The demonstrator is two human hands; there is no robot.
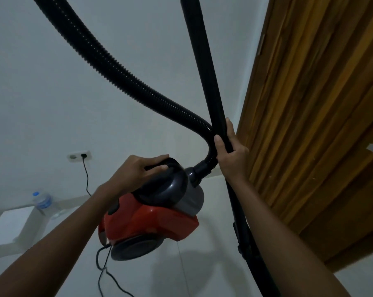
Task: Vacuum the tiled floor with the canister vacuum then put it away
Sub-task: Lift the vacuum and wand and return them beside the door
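Only two arms and hands of the person show. The left forearm [63, 228] is bare along its whole visible length, from the lower left corner to the wrist; no fabric covers it. The left hand [138, 170] is bare too, its knuckles and back in plain view, with a short, pale, rounded thumbnail [163, 167]. The right forearm [277, 228] is likewise bare from the lower right edge up to the wrist. The right hand [230, 153] is bare, with a short trimmed nail on its thumb [217, 138]. The upper arms, shoulders and clothing lie outside the frame. The light is dim, so finer skin detail cannot be made out.
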